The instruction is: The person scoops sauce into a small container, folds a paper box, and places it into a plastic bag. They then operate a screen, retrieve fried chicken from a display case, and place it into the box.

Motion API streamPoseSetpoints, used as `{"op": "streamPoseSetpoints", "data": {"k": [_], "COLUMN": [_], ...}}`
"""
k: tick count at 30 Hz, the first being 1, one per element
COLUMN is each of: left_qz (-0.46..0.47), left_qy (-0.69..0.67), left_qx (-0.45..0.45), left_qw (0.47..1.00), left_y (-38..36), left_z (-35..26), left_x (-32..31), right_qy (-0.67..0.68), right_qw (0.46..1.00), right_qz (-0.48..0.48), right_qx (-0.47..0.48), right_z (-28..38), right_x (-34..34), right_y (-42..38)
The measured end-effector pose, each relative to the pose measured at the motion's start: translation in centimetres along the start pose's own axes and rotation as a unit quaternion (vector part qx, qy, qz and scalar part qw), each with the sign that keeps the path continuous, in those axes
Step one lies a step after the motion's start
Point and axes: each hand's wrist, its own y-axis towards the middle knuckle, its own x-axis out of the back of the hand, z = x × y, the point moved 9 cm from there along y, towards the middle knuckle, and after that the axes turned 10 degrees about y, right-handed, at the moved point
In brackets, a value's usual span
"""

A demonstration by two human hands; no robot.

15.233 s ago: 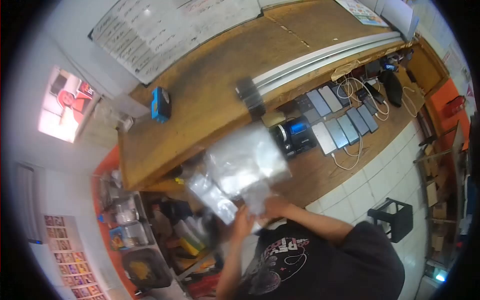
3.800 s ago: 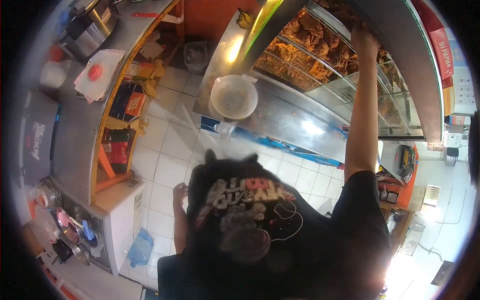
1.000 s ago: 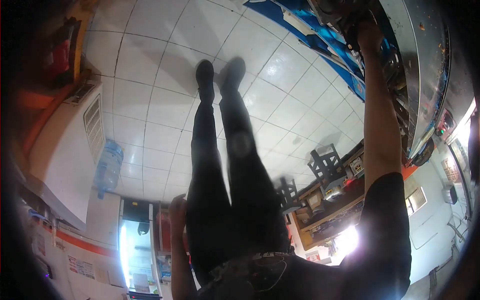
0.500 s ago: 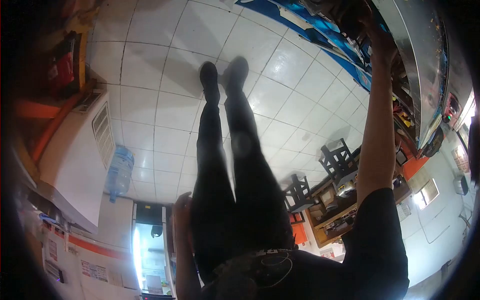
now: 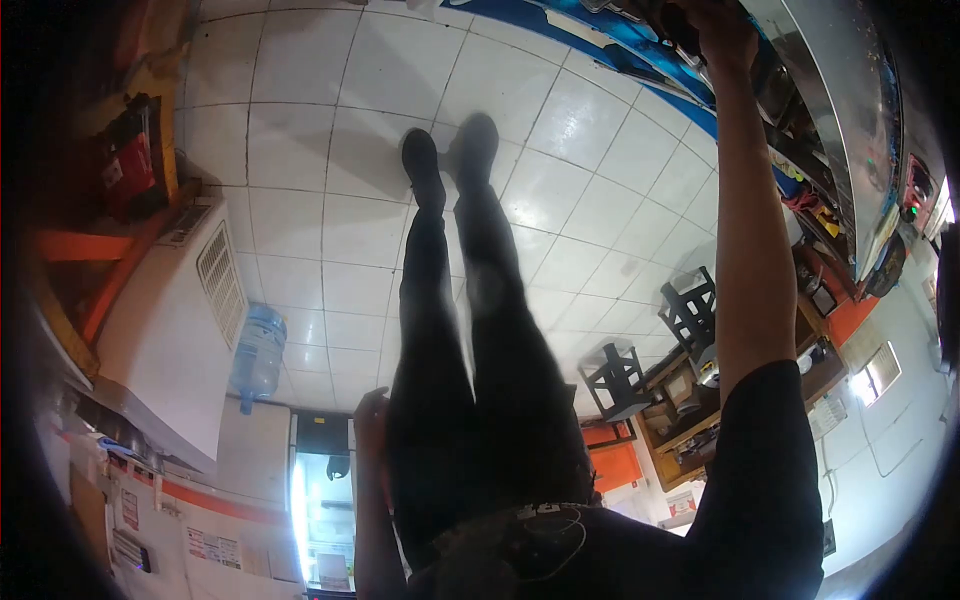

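My right hand (image 5: pixel 728 38) reaches out at the top right, its arm stretched long beneath the edge of the metal counter (image 5: pixel 800 50). Its fingers curl at a dark thing (image 5: pixel 682 28) among the cluttered contents of a blue shelf unit (image 5: pixel 575 35); I cannot tell what they hold. My left hand (image 5: pixel 371 408) hangs down beside my left thigh, loosely open, with nothing in it. Part of that hand is in shadow against my dark trousers.
White floor tiles (image 5: pixel 380 60) lie under my feet. To the left are a white appliance with a grille (image 5: pixel 221 275), a blue water jug (image 5: pixel 259 350) and an orange-edged shelf (image 5: pixel 90 246). Black stools (image 5: pixel 613 380) and a wooden shelf unit (image 5: pixel 690 455) stand at the right. A lit fridge (image 5: pixel 325 500) is behind.
My right hand has moved up and a little left in the view, along the blue shelf unit. My left hand stays by my thigh. The whole view has shifted slightly.
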Motion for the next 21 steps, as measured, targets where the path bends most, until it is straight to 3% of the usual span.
{"op": "streamPoseSetpoints", "data": {"k": [1, 2, 4, 5, 7, 11, 13, 16, 17, 18, 19, 20, 21], "left_qz": [-0.003, -0.006, -0.009, -0.013, -0.016, -0.008, -0.016, -0.019, -0.014, -0.008, -0.012, -0.019, -0.018], "left_qy": [0.017, 0.036, 0.054, 0.070, 0.054, 0.004, -0.004, -0.056, -0.072, -0.088, -0.129, -0.130, -0.130], "left_qx": [-0.003, -0.004, -0.025, -0.046, -0.041, -0.027, -0.022, -0.026, -0.018, -0.010, -0.004, -0.011, -0.002], "left_qw": [1.000, 0.999, 0.998, 0.996, 0.998, 1.000, 1.000, 0.998, 0.997, 0.996, 0.992, 0.991, 0.991], "left_y": [0.1, 0.2, 0.1, 0.3, 0.3, 0.9, 0.3, 0.7, 1.0, 0.9, 0.3, 0.2, 0.2], "left_z": [0.2, 0.4, 0.3, 0.0, 1.1, 2.5, 0.7, 0.5, 0.9, 1.1, 0.6, 0.2, 0.2], "left_x": [0.1, 0.2, 0.3, 0.4, 0.4, 0.3, 0.6, 0.5, 0.4, 0.5, 0.7, 0.9, 0.9], "right_qy": [0.153, 0.154, 0.306, 0.308, 0.161, 0.192, -0.065, -0.405, -0.400, -0.248, -0.085, 0.289, 0.343], "right_qw": [0.987, 0.987, 0.946, 0.945, 0.983, 0.980, 0.988, 0.882, 0.882, 0.955, 0.993, 0.938, 0.922], "right_qz": [-0.023, -0.025, 0.015, 0.013, -0.031, -0.041, -0.057, -0.078, -0.082, -0.076, -0.065, -0.155, -0.163], "right_qx": [0.031, 0.030, 0.105, 0.106, 0.082, 0.022, 0.129, 0.229, 0.234, 0.147, 0.056, -0.117, -0.078], "right_z": [0.7, 0.3, 1.3, 2.6, 3.9, 1.9, 4.4, 3.6, 0.9, -3.9, -6.9, 3.7, 4.8], "right_x": [0.2, 0.4, 0.2, -0.2, -0.3, -0.7, 0.1, 0.5, 1.9, 4.3, 4.9, 0.7, 1.2], "right_y": [-0.4, -0.4, -0.9, -1.1, -1.2, -1.6, -2.2, -1.5, -1.7, -1.6, -1.0, -6.9, -8.0]}}
